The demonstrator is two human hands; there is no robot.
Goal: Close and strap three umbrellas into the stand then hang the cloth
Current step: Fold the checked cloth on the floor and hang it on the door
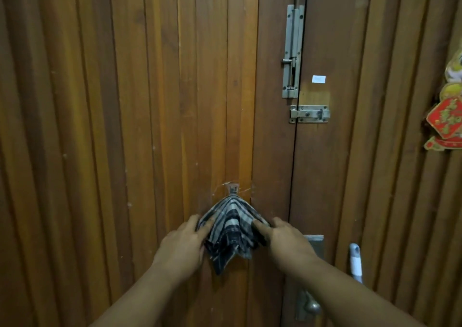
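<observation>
the cloth (231, 229) is draped long-axis down from the hook (233, 190), flanked equally by the left hand (183, 245) and right hand (287, 243), touched with straight fingers, ungripped.

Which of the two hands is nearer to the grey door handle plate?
Right. The right hand touches the checked cloth just left of the handle plate; the left hand is across the cloth, farther away.

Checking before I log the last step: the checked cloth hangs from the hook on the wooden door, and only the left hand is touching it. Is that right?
Not quite. The head view shows both hands on the checked cloth: the left hand touches its left side and the right hand its right side. The rest holds: it hangs from the hook on the wooden door.
</observation>
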